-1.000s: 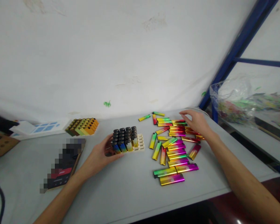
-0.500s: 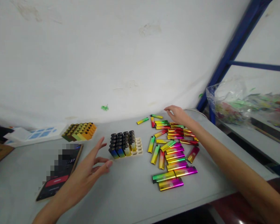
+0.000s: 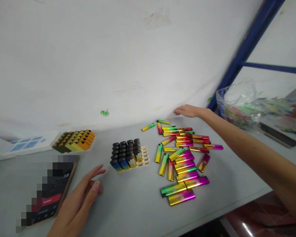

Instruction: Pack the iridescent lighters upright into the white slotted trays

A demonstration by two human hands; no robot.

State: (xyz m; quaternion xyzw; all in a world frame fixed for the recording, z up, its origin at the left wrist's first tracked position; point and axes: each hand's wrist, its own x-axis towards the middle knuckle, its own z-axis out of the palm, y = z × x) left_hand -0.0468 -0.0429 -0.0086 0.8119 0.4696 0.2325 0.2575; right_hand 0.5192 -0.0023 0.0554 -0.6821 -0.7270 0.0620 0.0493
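Loose lighters [image 3: 182, 196]: glossy, metallic-looking finish. Table [image 3: 128, 200]: smooth, matt. Bag [image 3: 241, 98]: clear, crinkled plastic. Rack [image 3: 130, 168]: matt plastic look.

my left hand [image 3: 82, 197] is empty, its fingers parted above the grey worktop [image 3: 128, 204], between the phone [image 3: 54, 189] and the cream tray [image 3: 145, 157], whose left part holds upright black-topped lighters [image 3: 123, 153] and whose right part shows bare slots. my right hand [image 3: 185, 111] is near the wall [image 3: 128, 59], just behind a loose spread of metallic lighters [image 3: 185, 158] in yellow, green, red and purple, most of them lying flat and some overlapping. to the left stands a block of orange and dark lighters [image 3: 75, 141] beside a white box [image 3: 27, 144] with blue patches, and on my right a clear plastic bag [image 3: 239, 105] sits by a blue frame [image 3: 246, 46].
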